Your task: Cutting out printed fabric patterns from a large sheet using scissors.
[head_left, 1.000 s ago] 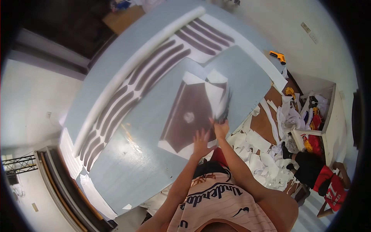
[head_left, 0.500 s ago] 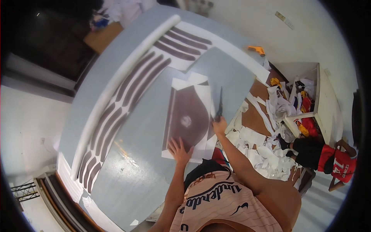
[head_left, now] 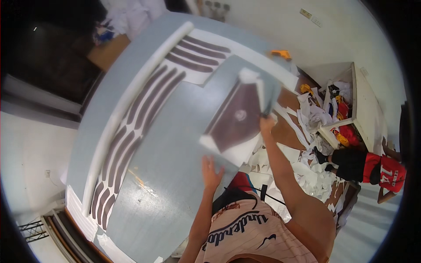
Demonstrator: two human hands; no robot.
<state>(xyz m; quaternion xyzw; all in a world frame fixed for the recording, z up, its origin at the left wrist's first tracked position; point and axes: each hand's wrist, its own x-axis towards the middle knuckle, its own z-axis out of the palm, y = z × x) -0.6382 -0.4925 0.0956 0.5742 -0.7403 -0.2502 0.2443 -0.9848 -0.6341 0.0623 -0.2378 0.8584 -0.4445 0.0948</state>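
My right hand is closed round dark scissors, whose blades point away from me and are smeared by motion. Against the scissors and that hand lies the right edge of a white sheet with a dark maroon printed panel. It is tilted on the table, slightly blurred, and a pale round mark sits near the panel's middle. Whether my right fingers also pinch the sheet is hidden. Just nearer than the sheet's lower left corner, my left hand has its fingers apart and holds nothing.
A long white roll lies across the blue-grey table, beside paper printed with maroon strips. An orange tool rests at the far edge. White scraps cover the floor at right, near a cloth-filled bin and another person.
The sheet has shifted right and away from me and turned clockwise, together with my right hand and the scissors. My left hand has come off the sheet.
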